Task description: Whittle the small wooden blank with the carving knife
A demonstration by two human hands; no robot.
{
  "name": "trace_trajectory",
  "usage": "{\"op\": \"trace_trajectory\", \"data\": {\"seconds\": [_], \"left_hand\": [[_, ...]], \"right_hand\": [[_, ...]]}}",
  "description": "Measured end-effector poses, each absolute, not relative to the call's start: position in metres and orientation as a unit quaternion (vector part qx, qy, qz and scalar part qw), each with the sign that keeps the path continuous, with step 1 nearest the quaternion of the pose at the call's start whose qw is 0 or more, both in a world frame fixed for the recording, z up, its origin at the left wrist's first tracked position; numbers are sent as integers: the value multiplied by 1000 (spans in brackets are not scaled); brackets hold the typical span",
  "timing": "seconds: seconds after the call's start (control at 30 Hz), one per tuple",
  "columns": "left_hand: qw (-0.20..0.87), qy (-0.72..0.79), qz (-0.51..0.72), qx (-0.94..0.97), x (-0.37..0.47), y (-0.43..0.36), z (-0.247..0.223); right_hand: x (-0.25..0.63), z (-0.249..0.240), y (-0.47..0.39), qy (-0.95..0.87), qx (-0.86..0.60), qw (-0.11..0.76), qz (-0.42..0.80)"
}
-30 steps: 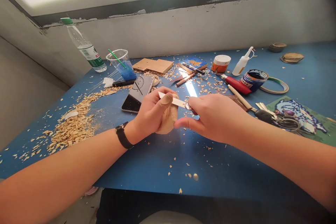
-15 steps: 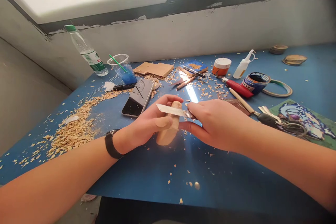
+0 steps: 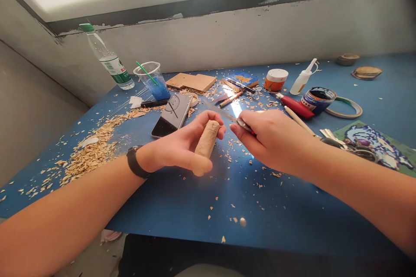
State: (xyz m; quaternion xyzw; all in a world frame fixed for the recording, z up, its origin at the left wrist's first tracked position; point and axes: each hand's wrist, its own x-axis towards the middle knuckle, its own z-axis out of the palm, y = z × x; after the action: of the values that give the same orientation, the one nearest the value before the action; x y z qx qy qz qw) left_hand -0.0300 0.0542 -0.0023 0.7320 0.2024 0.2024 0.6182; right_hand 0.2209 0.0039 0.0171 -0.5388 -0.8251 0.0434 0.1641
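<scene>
A pale, rounded piece of wood (image 3: 207,139) is held in my left hand (image 3: 185,145), with the fingers behind it and the thumb across its lower end. My right hand (image 3: 268,138) is closed around the handle of a knife (image 3: 240,123). The blade points up and to the left, blurred, and stands apart from the wood. Light shavings (image 3: 94,151) lie in a curved heap on the blue table (image 3: 169,212), and loose chips are scattered under and around both hands.
A phone (image 3: 172,114), a cup of blue liquid (image 3: 156,84) and a water bottle (image 3: 112,65) stand at the back left. Boards (image 3: 191,81), an orange jar (image 3: 275,80), a glue bottle (image 3: 301,81), a red-handled tool (image 3: 297,107) and a tape roll (image 3: 347,108) lie farther right.
The knife has lifted off the wood and moved up and right with my right hand. In my left hand the wood has tilted, and its upper end is now uncovered.
</scene>
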Motion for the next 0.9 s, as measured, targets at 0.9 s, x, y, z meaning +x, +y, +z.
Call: {"op": "trace_trajectory", "data": {"seconds": [0.9], "left_hand": [[614, 330, 327, 638, -28, 64, 10]], "right_hand": [[234, 14, 25, -758, -587, 224, 176]]}}
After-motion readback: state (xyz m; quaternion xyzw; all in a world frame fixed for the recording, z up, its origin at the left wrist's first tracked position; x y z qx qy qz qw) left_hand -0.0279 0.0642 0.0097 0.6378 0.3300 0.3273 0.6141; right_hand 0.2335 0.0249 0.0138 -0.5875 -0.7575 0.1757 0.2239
